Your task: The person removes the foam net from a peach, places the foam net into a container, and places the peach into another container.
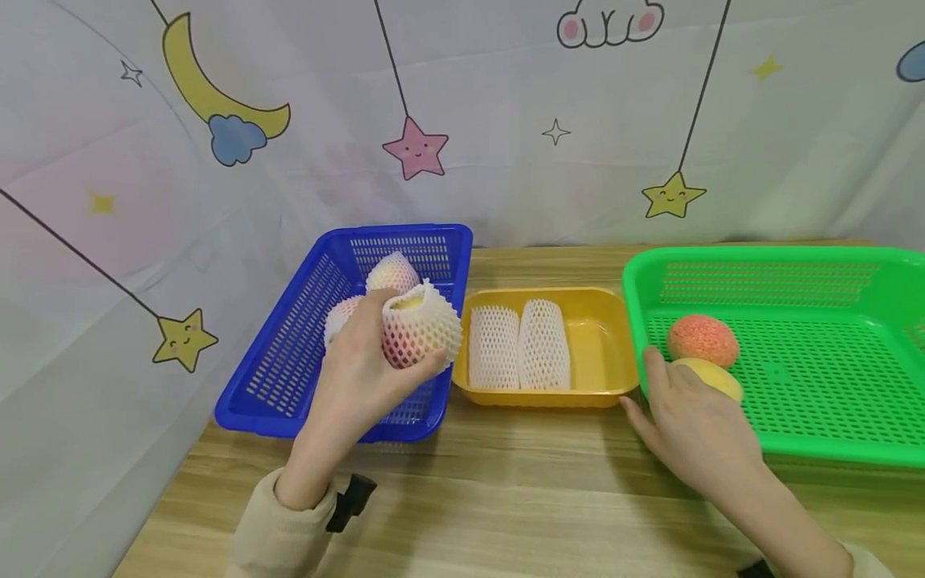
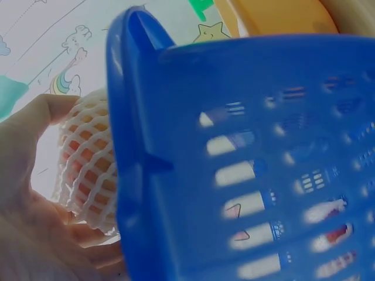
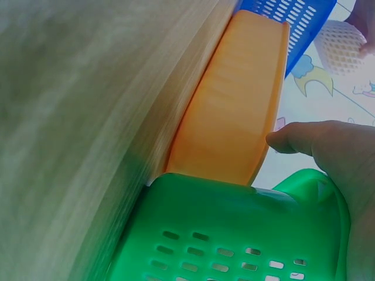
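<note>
My left hand (image 1: 361,369) grips a round red-and-yellow fruit in a white foam net sleeve (image 1: 422,329), held over the right side of the blue basket (image 1: 282,361). Inside that basket, two more netted fruits (image 1: 393,271) lie partly behind the hand. In the left wrist view, thumb and fingers curl round the netted fruit (image 2: 88,167) beside the basket's rim. My right hand (image 1: 694,425), holding nothing visible, reaches over the near-left corner of the green basket (image 1: 831,449). Its fingertips are near a yellow fruit (image 1: 711,379), which the hand partly covers; contact is unclear. Behind lies a pinkish-red fruit (image 1: 703,340).
Between the baskets stands a yellow-orange tray (image 1: 600,345) with two empty white foam net sleeves (image 1: 495,347) standing side by side in its left part. All three containers are on a wood-grain table (image 1: 506,490). A printed curtain (image 1: 506,185) hangs behind.
</note>
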Demonstrator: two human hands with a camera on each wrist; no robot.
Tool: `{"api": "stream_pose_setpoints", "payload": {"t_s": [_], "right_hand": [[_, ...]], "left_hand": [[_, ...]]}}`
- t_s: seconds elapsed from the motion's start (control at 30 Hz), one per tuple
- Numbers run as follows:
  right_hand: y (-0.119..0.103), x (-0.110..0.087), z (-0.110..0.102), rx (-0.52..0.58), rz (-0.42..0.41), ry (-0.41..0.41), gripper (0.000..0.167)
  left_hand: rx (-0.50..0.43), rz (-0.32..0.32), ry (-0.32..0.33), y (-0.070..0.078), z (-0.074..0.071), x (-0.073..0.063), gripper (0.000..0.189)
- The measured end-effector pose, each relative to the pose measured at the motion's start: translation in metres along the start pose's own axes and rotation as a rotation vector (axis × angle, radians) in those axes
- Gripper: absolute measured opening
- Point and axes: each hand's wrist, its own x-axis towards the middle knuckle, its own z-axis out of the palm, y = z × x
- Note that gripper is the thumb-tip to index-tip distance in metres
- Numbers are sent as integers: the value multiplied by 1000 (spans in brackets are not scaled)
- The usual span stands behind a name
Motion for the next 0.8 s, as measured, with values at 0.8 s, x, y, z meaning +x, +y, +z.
{"api": "stream_pose_setpoints", "payload": {"t_s": [0.8], "right_hand": [[0,0,-1,-4,-1,-7,48]], "left_hand": [[-163,82,-47,22,26,3,74]]}}
